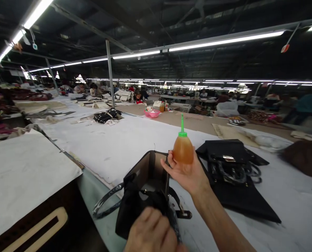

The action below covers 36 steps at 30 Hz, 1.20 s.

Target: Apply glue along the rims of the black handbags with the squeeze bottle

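Right hand (186, 176) holds amber squeeze bottle (183, 150) upright, next to the open black bag's (128, 211) right rim. Left hand (152, 229) curled at bag's near side; can't tell if gripping. Bag sits near white tabletop's (93, 143) left edge. Open room beyond; black handbag (225, 150) crowds right.
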Available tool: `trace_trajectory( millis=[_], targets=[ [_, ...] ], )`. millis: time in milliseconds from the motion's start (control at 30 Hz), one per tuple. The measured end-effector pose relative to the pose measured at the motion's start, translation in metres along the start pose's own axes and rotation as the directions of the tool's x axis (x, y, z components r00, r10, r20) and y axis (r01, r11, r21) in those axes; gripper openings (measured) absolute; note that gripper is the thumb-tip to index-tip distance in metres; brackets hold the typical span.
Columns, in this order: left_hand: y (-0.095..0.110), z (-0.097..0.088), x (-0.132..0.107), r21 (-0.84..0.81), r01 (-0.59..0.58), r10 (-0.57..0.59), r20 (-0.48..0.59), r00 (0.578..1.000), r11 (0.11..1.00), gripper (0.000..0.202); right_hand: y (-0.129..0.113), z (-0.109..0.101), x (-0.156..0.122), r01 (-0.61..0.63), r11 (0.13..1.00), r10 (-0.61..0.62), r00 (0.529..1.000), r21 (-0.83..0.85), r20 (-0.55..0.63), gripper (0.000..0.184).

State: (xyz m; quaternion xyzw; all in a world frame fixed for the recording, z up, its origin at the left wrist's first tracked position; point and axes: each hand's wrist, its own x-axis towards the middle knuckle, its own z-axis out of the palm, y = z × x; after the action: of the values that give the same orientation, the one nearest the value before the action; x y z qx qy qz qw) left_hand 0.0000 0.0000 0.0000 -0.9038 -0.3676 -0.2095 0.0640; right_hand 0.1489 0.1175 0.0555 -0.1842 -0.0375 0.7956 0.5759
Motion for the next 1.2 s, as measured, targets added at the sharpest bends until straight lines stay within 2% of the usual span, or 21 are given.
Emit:
trace_trajectory(
  millis=[67, 100, 133, 200, 233, 267, 300, 367, 467, 567, 667, 767, 867, 933, 967, 1000, 1067, 1100, 1133, 1167, 1200],
  targets=[
    [-0.008, -0.011, 0.022, -0.038, 0.251, -0.253, -0.065, 0.965, 0.967, 0.043, 0.001, 0.0, -0.002, 0.015, 1.0, -0.015, 1.0, 0.004, 0.014, 0.036],
    [-0.011, -0.016, 0.034, -0.063, 0.383, -0.386, -0.046, 0.921, 0.922, 0.052, 0.001, 0.0, -0.002, 0.019, 1.0, -0.019, 1.0, 0.0, 0.021, 0.036],
    [-0.014, -0.019, 0.044, -0.088, 0.492, -0.49, 0.039, 0.871, 0.866, 0.05, 0.002, 0.0, -0.003, 0.021, 1.0, -0.02, 0.999, -0.009, 0.025, 0.036],
    [-0.019, -0.023, 0.059, -0.109, 0.616, -0.576, 0.259, 0.775, 0.78, 0.033, 0.002, 0.002, -0.004, 0.026, 0.999, -0.025, 0.999, -0.03, 0.031, 0.036],
    [-0.022, -0.023, 0.063, -0.115, 0.634, -0.568, 0.345, 0.747, 0.764, 0.026, 0.001, 0.003, -0.004, 0.03, 0.999, -0.029, 0.999, -0.042, 0.034, 0.036],
    [-0.026, -0.024, 0.065, -0.124, 0.629, -0.542, 0.398, 0.74, 0.768, 0.022, 0.001, 0.004, -0.005, 0.033, 0.998, -0.031, 0.999, -0.055, 0.036, 0.036],
    [-0.03, -0.025, 0.065, -0.136, 0.605, -0.507, 0.421, 0.752, 0.785, 0.021, 0.0, 0.006, -0.007, 0.034, 0.997, -0.032, 0.999, -0.068, 0.04, 0.037],
    [-0.04, -0.033, 0.062, -0.167, 0.521, -0.415, 0.425, 0.804, 0.837, 0.019, -0.002, 0.01, -0.012, 0.028, 0.995, -0.024, 0.999, -0.095, 0.044, 0.038],
    [-0.059, -0.054, 0.056, -0.238, 0.39, -0.263, 0.43, 0.864, 0.89, 0.013, -0.005, 0.019, -0.026, 0.011, 0.993, -0.005, 0.999, -0.12, 0.048, 0.042],
    [-0.074, -0.072, 0.042, -0.362, 0.308, -0.126, 0.448, 0.885, 0.88, 0.006, -0.006, 0.027, -0.043, -0.004, 0.99, 0.013, 0.998, -0.142, 0.063, 0.043],
    [-0.079, -0.075, 0.017, -0.472, 0.301, -0.056, 0.465, 0.883, 0.828, 0.004, -0.001, 0.028, -0.057, -0.03, 0.985, 0.039, 0.998, -0.171, 0.048, 0.043],
    [-0.077, -0.067, -0.01, -0.513, 0.354, -0.107, 0.449, 0.887, 0.782, 0.012, 0.008, 0.023, -0.063, -0.091, 0.98, 0.091, 0.996, -0.179, -0.007, 0.043],
    [-0.071, -0.061, -0.028, -0.54, 0.444, -0.252, 0.393, 0.884, 0.715, 0.038, 0.015, 0.019, -0.062, -0.097, 0.974, 0.096, 0.995, -0.206, -0.016, 0.042],
    [-0.067, -0.06, -0.033, -0.601, 0.495, -0.371, 0.328, 0.869, 0.627, 0.052, 0.018, 0.019, -0.062, -0.073, 0.974, 0.073, 0.997, -0.216, -0.009, 0.039],
    [-0.065, -0.059, -0.034, -0.619, 0.531, -0.457, 0.293, 0.84, 0.579, 0.051, 0.019, 0.02, -0.062, -0.067, 0.975, 0.067, 0.998, -0.213, -0.008, 0.038],
    [-0.064, -0.057, -0.034, -0.612, 0.58, -0.559, 0.256, 0.789, 0.537, 0.046, 0.02, 0.021, -0.062, -0.069, 0.976, 0.069, 0.998, -0.209, -0.004, 0.036],
    [-0.064, -0.053, -0.032, -0.525, 0.707, -0.752, 0.176, 0.635, 0.474, 0.037, 0.021, 0.021, -0.063, -0.078, 0.977, 0.078, 0.997, -0.2, -0.007, 0.035],
    [-0.065, -0.05, -0.03, -0.457, 0.767, -0.813, 0.144, 0.564, 0.451, 0.035, 0.022, 0.022, -0.064, -0.083, 0.977, 0.081, 0.997, -0.194, -0.019, 0.034],
    [-0.066, -0.047, -0.028, -0.39, 0.811, -0.847, 0.124, 0.516, 0.437, 0.036, 0.022, 0.022, -0.064, -0.085, 0.979, 0.08, 0.996, -0.186, -0.035, 0.034],
    [-0.069, -0.044, -0.026, -0.335, 0.838, -0.862, 0.125, 0.492, 0.43, 0.039, 0.023, 0.022, -0.064, -0.085, 0.981, 0.076, 0.996, -0.176, -0.055, 0.033],
    [-0.072, -0.041, -0.024, -0.298, 0.853, -0.862, 0.15, 0.485, 0.428, 0.042, 0.023, 0.021, -0.064, -0.078, 0.983, 0.067, 0.995, -0.165, -0.072, 0.032]
  ],
)
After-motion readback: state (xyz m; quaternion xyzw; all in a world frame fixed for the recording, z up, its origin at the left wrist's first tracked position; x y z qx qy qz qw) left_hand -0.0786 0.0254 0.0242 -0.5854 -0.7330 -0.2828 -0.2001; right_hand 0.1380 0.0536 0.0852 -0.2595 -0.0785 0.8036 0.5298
